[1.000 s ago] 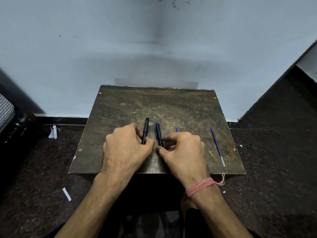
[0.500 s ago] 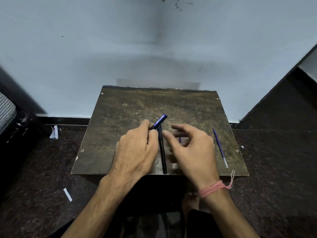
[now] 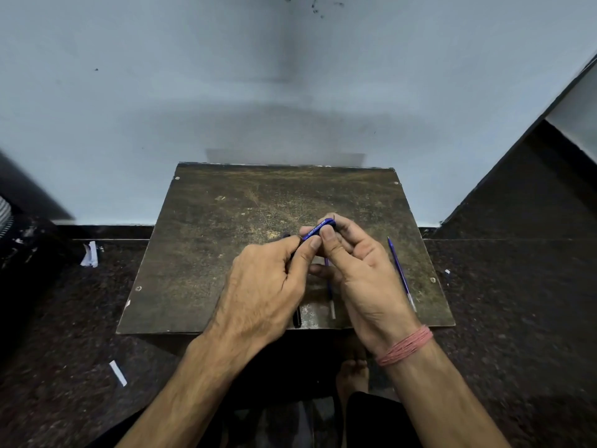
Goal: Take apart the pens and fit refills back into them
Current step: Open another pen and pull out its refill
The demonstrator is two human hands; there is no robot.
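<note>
The blue pen [image 3: 318, 230] is now lifted off the desk [image 3: 206, 253], at frame centre. Fingers of both the left hand [image 3: 268, 292] and the right hand [image 3: 361, 276] pinch it. I think pulling it apart comes next.

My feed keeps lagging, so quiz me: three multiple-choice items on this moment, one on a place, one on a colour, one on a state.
1. Where does the loose refill lie?
A. On the board, right of the right hand
B. On the floor
C. Against the wall

2. What colour is the pen held up between the hands?
A. Red
B. Blue
C. Green

3. How is that pen held?
A. It lies free on the board
B. In the left hand only
C. In both hands

Key: 1 A, the refill rests on the board beside the right hand. 2 B, its barrel is blue with white lettering. 3 C, fingers of the left hand and the right hand both pinch it above the board.
</note>
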